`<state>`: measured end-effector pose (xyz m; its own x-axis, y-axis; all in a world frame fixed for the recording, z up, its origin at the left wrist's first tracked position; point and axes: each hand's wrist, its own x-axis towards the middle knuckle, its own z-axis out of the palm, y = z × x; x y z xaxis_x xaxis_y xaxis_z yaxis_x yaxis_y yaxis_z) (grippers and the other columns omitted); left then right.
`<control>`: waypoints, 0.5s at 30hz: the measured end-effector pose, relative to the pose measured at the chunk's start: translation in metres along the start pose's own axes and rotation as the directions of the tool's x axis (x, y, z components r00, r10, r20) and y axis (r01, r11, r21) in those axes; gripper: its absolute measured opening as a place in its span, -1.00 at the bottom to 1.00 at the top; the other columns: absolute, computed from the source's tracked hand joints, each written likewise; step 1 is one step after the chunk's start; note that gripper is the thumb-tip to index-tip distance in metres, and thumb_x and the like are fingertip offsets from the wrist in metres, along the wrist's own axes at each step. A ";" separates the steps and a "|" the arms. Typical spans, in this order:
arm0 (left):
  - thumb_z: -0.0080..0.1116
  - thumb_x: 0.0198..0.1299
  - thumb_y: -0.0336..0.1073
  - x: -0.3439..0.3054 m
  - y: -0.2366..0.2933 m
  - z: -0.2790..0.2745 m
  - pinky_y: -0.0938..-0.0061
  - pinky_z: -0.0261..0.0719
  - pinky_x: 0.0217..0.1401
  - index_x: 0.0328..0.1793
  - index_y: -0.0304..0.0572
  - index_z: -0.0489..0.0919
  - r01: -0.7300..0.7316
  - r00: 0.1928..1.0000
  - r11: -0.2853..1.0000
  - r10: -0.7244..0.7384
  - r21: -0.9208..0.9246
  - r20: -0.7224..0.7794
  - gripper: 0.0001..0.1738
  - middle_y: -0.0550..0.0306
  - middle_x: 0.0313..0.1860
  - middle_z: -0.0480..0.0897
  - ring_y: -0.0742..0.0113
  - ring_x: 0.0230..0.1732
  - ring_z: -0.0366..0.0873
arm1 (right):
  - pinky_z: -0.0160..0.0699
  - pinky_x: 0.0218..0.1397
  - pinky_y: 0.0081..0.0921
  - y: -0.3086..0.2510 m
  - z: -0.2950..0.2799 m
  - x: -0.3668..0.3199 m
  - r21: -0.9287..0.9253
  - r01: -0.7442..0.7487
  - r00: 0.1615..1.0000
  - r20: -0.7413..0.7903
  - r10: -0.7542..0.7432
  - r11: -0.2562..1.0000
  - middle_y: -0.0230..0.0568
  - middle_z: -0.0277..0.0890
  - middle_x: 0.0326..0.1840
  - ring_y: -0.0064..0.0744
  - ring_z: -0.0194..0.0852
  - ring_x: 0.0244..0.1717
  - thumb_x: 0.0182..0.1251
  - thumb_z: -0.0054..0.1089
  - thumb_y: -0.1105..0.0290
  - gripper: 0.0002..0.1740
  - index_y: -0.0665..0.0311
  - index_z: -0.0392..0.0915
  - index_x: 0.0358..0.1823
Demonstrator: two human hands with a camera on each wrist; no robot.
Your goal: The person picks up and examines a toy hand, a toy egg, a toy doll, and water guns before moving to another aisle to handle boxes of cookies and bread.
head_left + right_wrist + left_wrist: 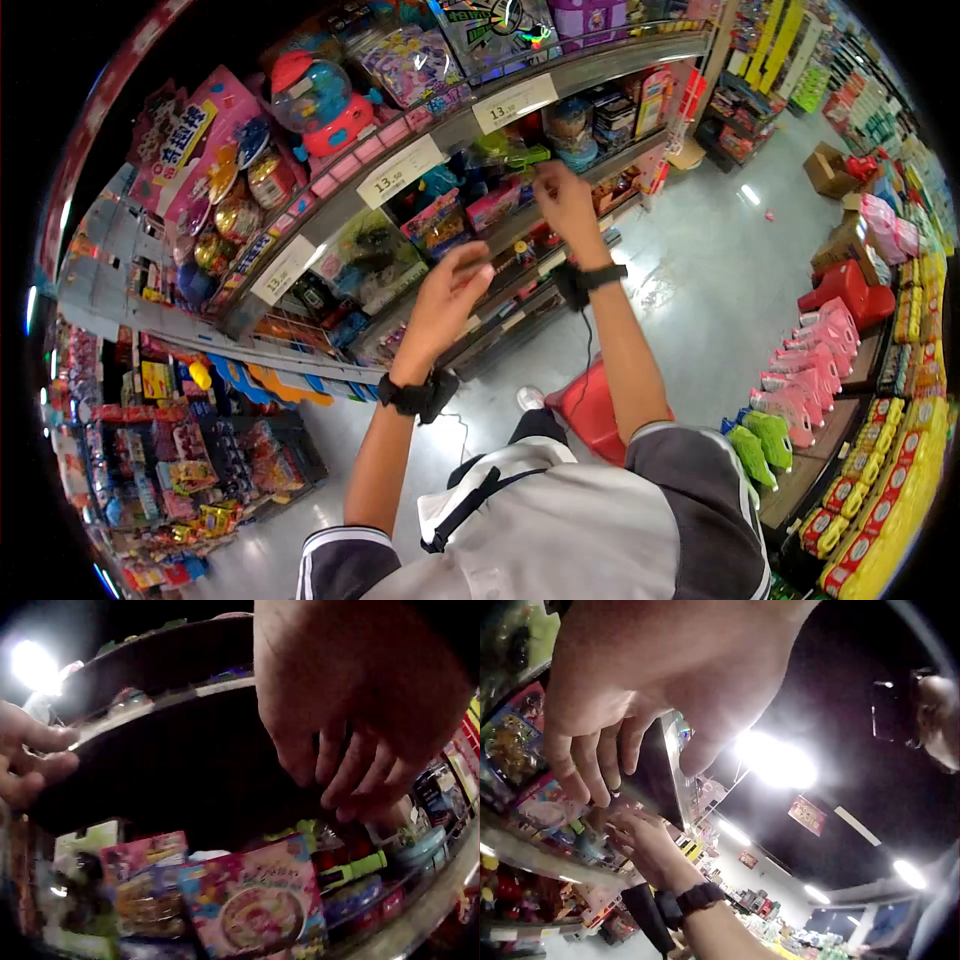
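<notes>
My left hand (450,300) hovers before the middle shelf, fingers loosely bent and holding nothing. Farther right, my right hand (568,205) reaches over that shelf's front, its fingers drooping with nothing in them. In the right wrist view, a pink box (255,900) with a round bowl picture stands below the right hand (360,712). Beside it are a pink-and-blue toy box (146,892) and a bright green toy part (352,871). The left wrist view has the left hand (667,682) close up, with the right hand (656,847) beyond it.
Price labels (400,170) line the shelf edge above. A red gumball-machine toy (320,105) stands on the upper shelf. A red stool (592,415) is near the person's legs. Pink packs (815,365) and yellow packs (905,470) fill the right-hand rack. A carton (830,170) sits in the aisle.
</notes>
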<state>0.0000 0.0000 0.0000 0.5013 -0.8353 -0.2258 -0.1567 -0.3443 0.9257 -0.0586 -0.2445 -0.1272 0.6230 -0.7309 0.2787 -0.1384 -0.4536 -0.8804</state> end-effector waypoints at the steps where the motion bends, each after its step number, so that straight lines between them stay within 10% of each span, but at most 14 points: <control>1: 0.19 0.46 -0.11 0.000 0.007 -0.002 0.29 0.46 0.37 0.46 -0.14 0.44 -0.017 1.000 1.000 0.017 -0.010 -0.011 -0.47 0.03 0.39 0.52 0.18 0.39 0.50 | 0.65 0.06 0.02 0.001 0.005 0.012 -0.020 0.019 0.999 -0.028 -0.020 1.000 0.33 0.61 -0.01 0.30 0.60 0.08 0.24 0.37 0.36 -0.52 0.48 0.53 0.13; 2: 0.17 0.47 -0.14 -0.003 0.012 -0.002 0.32 0.48 0.34 0.44 -0.16 0.45 -0.034 0.999 0.999 0.034 -0.022 -0.021 -0.50 0.04 0.36 0.54 0.19 0.37 0.52 | 0.64 0.07 -0.01 -0.005 0.003 0.023 -0.146 -0.056 0.994 0.085 0.069 0.988 0.31 0.58 0.05 0.26 0.56 0.07 0.24 0.37 0.35 -0.49 0.56 0.50 0.12; 3: 0.17 0.47 -0.15 0.090 0.012 0.026 0.34 0.49 0.32 0.42 -0.17 0.46 -0.155 0.987 0.984 0.150 -0.088 -0.061 -0.51 0.06 0.35 0.54 0.21 0.35 0.53 | 0.63 0.03 -0.02 0.049 -0.022 0.133 -0.252 0.143 0.989 0.013 -0.144 0.957 0.23 0.61 0.00 0.23 0.57 0.01 0.26 0.36 0.35 -0.56 0.48 0.54 0.09; 9: 0.18 0.46 -0.23 0.104 0.015 0.030 0.42 0.52 0.22 0.33 -0.25 0.48 -0.124 0.990 0.979 0.110 -0.163 -0.091 -0.59 0.11 0.28 0.56 0.31 0.27 0.56 | 0.61 -0.03 -0.05 0.136 0.036 0.212 -0.497 0.462 0.860 0.048 -0.508 0.735 0.02 0.67 -0.03 0.09 0.63 -0.04 0.31 0.35 0.28 -0.70 0.27 0.67 -0.02; 15: 0.18 0.45 -0.31 0.091 -0.003 0.027 0.47 0.54 0.17 0.30 -0.27 0.50 -0.112 0.990 0.969 0.089 -0.218 -0.113 -0.63 0.12 0.24 0.58 0.37 0.19 0.57 | 0.57 -0.18 -0.32 0.151 0.042 0.230 -0.076 0.487 0.867 -0.079 -0.492 0.870 -0.16 0.67 -0.17 -0.18 0.61 -0.21 0.37 0.33 0.30 -0.73 0.30 0.64 -0.02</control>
<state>0.0229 -0.0870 -0.0318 0.5780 -0.8089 -0.1073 -0.0221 -0.1469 0.9889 0.0959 -0.4599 -0.2124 0.5477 -0.4507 0.7049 0.1246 -0.7892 -0.6013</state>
